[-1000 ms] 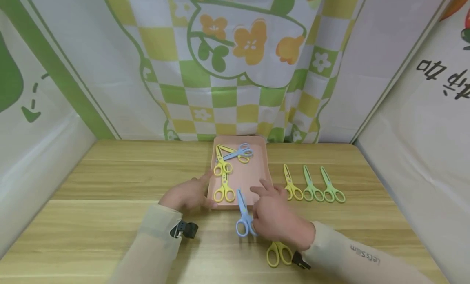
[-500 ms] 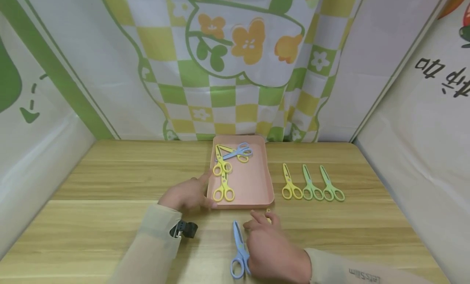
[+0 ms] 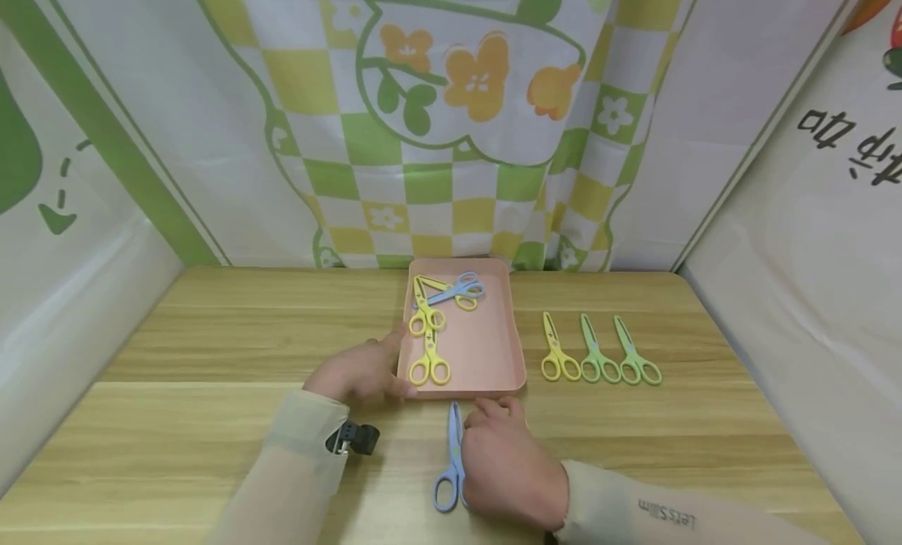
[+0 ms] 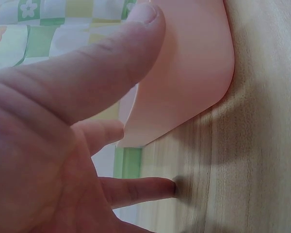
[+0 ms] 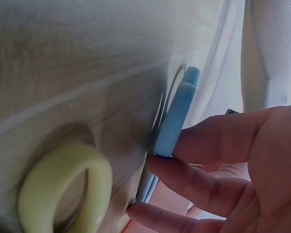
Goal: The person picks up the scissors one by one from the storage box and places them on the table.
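Blue scissors (image 3: 456, 459) lie at the front of the table, just short of the pink tray (image 3: 517, 357), blades pointing at it. My right hand (image 3: 510, 463) pinches their handle (image 5: 177, 116) between thumb and finger, low over the wood. Part of the handle is hidden by the hand in the head view. A yellow scissors handle (image 5: 63, 194) sits close by in the right wrist view; the right hand mostly covers those scissors in the head view. At the tray's front left corner, my left hand (image 3: 362, 370) rests with thumb and fingers spread, thumb (image 4: 140, 39) against the tray.
Inside the tray are several scissors: yellow ones (image 3: 430, 361) along the left side and a blue pair (image 3: 458, 289) crossing at the back. Right of it, yellow scissors (image 3: 558, 353) and two green pairs (image 3: 597, 357) stand in a row. A curtain (image 3: 451, 185) hangs behind the table.
My right hand has drawn the blue scissors from over the tray's front edge toward the table's front, then slightly back up and left. The left hand stays at the tray corner.
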The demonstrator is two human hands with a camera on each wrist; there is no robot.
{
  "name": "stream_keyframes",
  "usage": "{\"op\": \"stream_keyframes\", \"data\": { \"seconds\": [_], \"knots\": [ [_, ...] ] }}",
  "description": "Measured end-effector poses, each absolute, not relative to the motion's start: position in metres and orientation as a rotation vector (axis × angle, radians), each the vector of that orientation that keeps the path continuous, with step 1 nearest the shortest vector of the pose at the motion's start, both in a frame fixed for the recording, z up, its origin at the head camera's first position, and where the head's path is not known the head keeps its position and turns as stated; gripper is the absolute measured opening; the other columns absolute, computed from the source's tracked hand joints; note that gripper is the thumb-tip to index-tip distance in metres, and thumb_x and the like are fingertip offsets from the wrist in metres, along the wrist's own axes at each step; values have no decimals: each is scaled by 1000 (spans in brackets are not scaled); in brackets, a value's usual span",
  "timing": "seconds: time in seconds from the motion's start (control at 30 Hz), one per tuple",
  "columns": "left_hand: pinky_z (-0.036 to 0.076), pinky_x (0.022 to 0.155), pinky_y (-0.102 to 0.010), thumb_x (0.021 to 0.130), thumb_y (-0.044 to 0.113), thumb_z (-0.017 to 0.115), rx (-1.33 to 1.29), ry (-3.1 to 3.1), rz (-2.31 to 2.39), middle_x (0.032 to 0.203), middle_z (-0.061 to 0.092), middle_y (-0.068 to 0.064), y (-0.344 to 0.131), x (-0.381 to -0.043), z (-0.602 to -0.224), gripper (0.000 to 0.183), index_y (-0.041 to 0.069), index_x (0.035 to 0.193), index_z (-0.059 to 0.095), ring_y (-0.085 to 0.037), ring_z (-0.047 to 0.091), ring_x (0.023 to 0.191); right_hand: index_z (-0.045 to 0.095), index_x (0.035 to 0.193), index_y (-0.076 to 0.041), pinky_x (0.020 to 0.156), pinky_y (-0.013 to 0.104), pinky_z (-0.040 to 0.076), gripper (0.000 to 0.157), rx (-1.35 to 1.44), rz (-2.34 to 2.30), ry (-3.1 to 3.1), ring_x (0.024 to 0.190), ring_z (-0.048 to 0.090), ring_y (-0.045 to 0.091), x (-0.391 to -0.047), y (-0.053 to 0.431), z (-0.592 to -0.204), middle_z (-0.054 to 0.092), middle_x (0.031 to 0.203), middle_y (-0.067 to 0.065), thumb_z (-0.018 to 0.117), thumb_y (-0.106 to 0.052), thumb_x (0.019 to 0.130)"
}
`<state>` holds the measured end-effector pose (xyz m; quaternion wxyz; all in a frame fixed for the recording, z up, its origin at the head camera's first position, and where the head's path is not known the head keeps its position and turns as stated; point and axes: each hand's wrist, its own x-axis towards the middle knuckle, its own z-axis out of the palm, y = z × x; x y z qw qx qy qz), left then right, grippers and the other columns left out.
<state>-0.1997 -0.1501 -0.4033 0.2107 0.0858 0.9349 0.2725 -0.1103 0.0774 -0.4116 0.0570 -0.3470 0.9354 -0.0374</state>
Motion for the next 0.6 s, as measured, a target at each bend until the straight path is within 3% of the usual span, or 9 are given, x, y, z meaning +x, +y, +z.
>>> {"op": "stream_keyframes", "data": {
  "seconds": [0.2, 0.3, 0.43, 0.53, 0.6],
  "knots": [
    [25, 100, -60, 70, 42, 78, 238, 2601, 760, 138, 39, -27, -150, -200, -402, 110, 20, 152, 8, -43, 30, 129, 45, 46, -22, 87, 53, 26, 25, -1056, -70, 2845, 97, 46, 25, -112, 76, -411, 52, 76, -7, 66, -18, 58],
    [25, 100, -60, 70, 43, 78, 239, 2600, 761, 138, 39, -26, -150, -200, -402, 110, 20, 152, 8, -42, 29, 129, 48, 49, -21, 86, 52, 26, 25, -1020, -19, 2835, 91, 46, 23, -112, 77, -401, 53, 76, -5, 65, -24, 67],
    [24, 100, -60, 69, 44, 78, 240, 2603, 756, 139, 39, -25, -150, -201, -403, 110, 21, 152, 9, -42, 28, 130, 52, 54, -19, 77, 44, 35, 31, -926, -148, 2876, 74, 47, 18, -121, 86, -380, 52, 72, -3, 63, -34, 78],
    [23, 100, -61, 69, 44, 78, 229, 2600, 755, 139, 39, -25, -150, -200, -403, 110, 21, 152, 8, -42, 27, 131, 64, 78, -12, 75, 40, 45, 30, -804, -376, 2968, 82, 55, 21, -137, 99, -373, 60, 91, 3, 67, -42, 79],
    [22, 101, -61, 70, 43, 78, 227, 2596, 762, 139, 39, -25, -150, -199, -402, 110, 21, 152, 8, -42, 26, 131, 62, 109, -7, 83, 42, 47, 53, -727, -475, 3000, 100, 55, 28, -151, 110, -375, 56, 117, 13, 70, -48, 76]
  ]
}}
